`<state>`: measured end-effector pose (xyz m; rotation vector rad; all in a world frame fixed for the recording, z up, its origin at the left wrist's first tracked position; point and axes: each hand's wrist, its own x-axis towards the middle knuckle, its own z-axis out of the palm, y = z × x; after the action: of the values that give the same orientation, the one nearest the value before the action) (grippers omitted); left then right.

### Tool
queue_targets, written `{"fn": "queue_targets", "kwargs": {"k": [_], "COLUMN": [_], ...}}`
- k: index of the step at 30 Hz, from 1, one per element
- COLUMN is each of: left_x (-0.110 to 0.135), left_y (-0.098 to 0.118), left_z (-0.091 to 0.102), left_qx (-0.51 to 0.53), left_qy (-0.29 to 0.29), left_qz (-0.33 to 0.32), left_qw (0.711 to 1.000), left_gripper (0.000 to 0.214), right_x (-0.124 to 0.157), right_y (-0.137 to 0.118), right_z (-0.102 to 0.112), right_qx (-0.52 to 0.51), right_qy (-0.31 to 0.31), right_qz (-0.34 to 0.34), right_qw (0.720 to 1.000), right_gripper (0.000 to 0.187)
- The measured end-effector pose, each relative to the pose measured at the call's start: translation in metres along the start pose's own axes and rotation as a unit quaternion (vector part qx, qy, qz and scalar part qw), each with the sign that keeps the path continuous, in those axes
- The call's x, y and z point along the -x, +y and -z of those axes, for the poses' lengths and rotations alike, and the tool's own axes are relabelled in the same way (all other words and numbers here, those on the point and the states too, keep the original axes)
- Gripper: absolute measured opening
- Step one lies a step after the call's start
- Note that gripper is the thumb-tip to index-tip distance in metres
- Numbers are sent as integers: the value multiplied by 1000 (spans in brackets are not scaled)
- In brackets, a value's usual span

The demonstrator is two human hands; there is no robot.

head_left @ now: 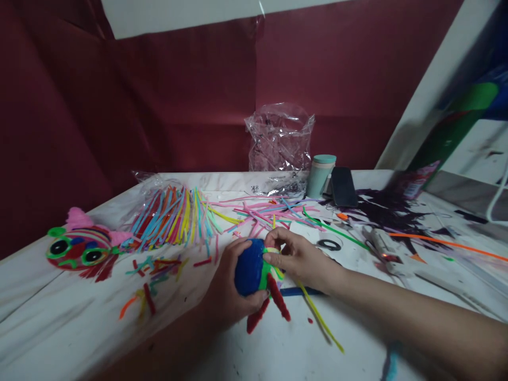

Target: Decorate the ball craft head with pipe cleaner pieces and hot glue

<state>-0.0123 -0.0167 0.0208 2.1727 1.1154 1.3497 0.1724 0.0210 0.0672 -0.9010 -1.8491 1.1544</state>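
My left hand (232, 283) is wrapped round a rounded craft figure (248, 270) with a smooth blue side and a green band. Two fuzzy red pipe cleaners (279, 299) stick out from its lower end like legs. Against the figure's upper right edge, my right hand (291, 254) pinches a pale yellow strip (271, 250) between thumb and forefinger. More green and yellow strips show under the right fingers, partly covered. Below the right wrist lies a long yellow strip (321, 316) on the white table (190, 344).
At left sits a finished-looking fish craft (81, 248) with big eyes. Bundled colourful strips (170, 217) and cut scraps (154, 267) lie beside it. Behind are a clear plastic bag (280, 137), a mint cup (319, 177) and a phone (343, 186). A glue gun (383, 246) lies right.
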Motion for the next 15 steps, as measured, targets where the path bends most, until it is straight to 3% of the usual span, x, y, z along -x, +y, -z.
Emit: {"fn": "queue_targets", "kwargs": {"k": [7, 10, 13, 15], "left_x": [0, 1, 2, 2], "left_y": [1, 1, 1, 2], "left_z": [0, 0, 1, 1], "left_qx": [-29, -37, -33, -37], "left_qy": [-9, -5, -7, -9], "left_qz": [-18, -25, -26, -30], "left_qw": [999, 999, 999, 999], "left_gripper": [80, 80, 81, 80], "right_x": [1, 4, 11, 15], "right_y": [7, 4, -3, -7], "right_z": [2, 6, 10, 11], "right_qx": [-60, -39, 86, 166], "right_qy": [-14, -14, 18, 31], "right_qz": [-20, -23, 59, 140], "right_qw": [998, 999, 994, 976], "right_gripper": [44, 43, 29, 22]}}
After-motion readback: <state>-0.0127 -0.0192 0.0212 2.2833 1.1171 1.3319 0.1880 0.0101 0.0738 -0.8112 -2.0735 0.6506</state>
